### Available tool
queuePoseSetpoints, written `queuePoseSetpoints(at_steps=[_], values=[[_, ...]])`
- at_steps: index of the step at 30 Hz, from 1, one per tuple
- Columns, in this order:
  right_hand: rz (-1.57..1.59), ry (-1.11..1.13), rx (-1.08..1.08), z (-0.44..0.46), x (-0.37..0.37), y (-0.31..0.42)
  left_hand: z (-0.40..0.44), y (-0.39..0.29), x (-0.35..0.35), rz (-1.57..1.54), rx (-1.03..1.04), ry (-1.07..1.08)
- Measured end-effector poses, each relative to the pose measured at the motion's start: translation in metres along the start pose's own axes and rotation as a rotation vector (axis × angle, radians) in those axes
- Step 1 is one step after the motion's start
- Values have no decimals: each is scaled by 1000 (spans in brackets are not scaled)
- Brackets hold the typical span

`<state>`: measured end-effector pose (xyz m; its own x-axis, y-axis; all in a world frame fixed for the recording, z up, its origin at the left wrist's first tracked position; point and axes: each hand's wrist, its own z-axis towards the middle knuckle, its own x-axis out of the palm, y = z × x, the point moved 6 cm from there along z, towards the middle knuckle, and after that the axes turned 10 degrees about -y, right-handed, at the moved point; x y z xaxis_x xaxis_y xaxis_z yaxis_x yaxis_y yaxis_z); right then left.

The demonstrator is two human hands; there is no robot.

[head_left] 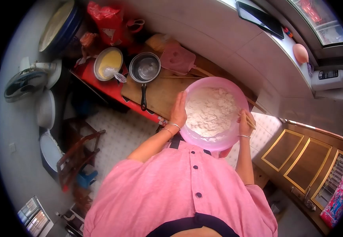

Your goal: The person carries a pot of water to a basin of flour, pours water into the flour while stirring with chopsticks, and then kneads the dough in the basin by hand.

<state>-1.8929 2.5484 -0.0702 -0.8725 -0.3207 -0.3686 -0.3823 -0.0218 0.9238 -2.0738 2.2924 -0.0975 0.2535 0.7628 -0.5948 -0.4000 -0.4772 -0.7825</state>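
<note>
A pink plastic bowl of floury, lumpy dough sits in front of my chest, at the near edge of the wooden board. My left hand holds the bowl's left side, with its fingers along the outer wall and rim. At the right rim, my right hand is closed around a pair of chopsticks. Their upper ends stick out past my fingers; the lower ends are hard to make out. Beyond my left hand, a small metal saucepan with a black handle rests on the wooden board.
A bowl of yellow mixture with a clear plastic bag stands on the red cloth. A pink plastic flyswatter lies by the wall. The right-hand ledge holds a tablet, an egg-like object and a white bottle.
</note>
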Motion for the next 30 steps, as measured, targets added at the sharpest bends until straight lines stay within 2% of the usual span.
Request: queuePoseSetpoints(at_steps=[2,4,6,7,9,11,13,15,17,19,22,24,27,30], values=[[75,38,23,1,31,-13,1,-6,2,20,35,5],[-99,172,-159,-20,71,-2,0,-7,4,27,27,28],[-110,397,-275,-53,95,30,3,-8,3,40,21,39],[-108,394,-282,-49,96,37,4,-8,3,50,32,31],[-296,721,-499,-57,114,48,6,-9,3,58,34,21],[-319,710,-506,-21,126,52,5,-10,3,24,52,5],[-359,681,-408,30,127,62,5,-11,4,7,21,31],[-290,530,-360,79,101,53,6,-9,5,-9,-5,54],[-242,441,-135,98,51,31,5,-10,3,-4,33,-12],[-288,306,9,75,-1,26,4,-8,4,-15,21,-31],[-228,275,150,13,-52,-35,5,-6,4,-47,-7,-40],[-196,234,257,-44,-55,-51,5,-7,5,-76,-26,-37],[-65,250,444,-99,-21,-58,5,-7,7,-66,-30,-24],[-23,291,468,-114,-6,-55,7,-5,8,-68,-15,-32]])
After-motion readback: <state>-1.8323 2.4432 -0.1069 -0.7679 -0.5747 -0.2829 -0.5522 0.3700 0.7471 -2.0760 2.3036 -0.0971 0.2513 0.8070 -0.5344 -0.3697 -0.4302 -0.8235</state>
